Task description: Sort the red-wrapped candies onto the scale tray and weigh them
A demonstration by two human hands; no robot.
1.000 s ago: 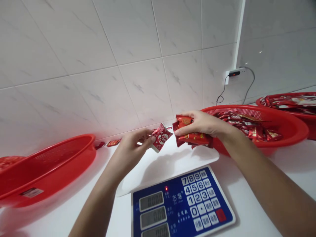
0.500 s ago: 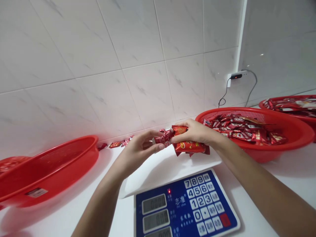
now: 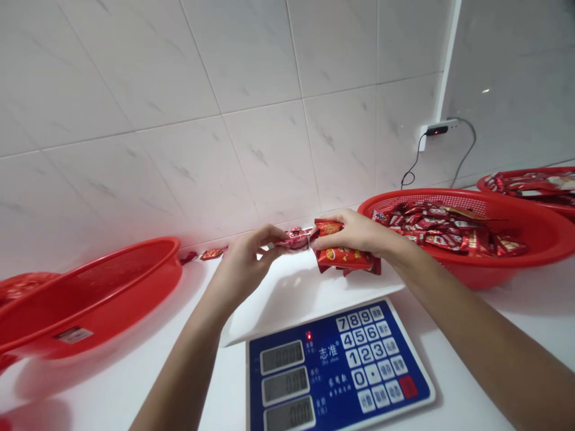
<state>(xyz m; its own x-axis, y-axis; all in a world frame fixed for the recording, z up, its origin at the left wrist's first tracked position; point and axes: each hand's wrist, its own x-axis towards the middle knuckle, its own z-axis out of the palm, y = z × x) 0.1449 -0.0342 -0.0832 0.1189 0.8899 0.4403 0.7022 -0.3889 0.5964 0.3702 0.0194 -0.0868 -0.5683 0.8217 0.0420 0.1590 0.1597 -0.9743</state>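
Above the white tray of a blue-faced scale, two bare hands meet over a small pink-red and white packet. The left hand has its thumb and fingertips clamped on the left end of this packet, which is seen nearly edge-on. The right hand is closed round several orange-red packets, thumb on the near side and fingers reaching over the top; how many it holds cannot be told. Its fingertips come up to the right end of the small packet, though whether they grip it too is unclear. All of these packets are held in the air over the tray, whose surface carries a soft shadow. On the scale's panel, a red light glows above the keypad's left side, and the displays show faint digits. Just beside the right forearm stands a red basket with many dark red wrapped pieces, and behind it another basket with more wrappers. To the left, a deep red basket bears a pale label. Between it and the left hand, a few small wrapped pieces lie near the tiled wall.
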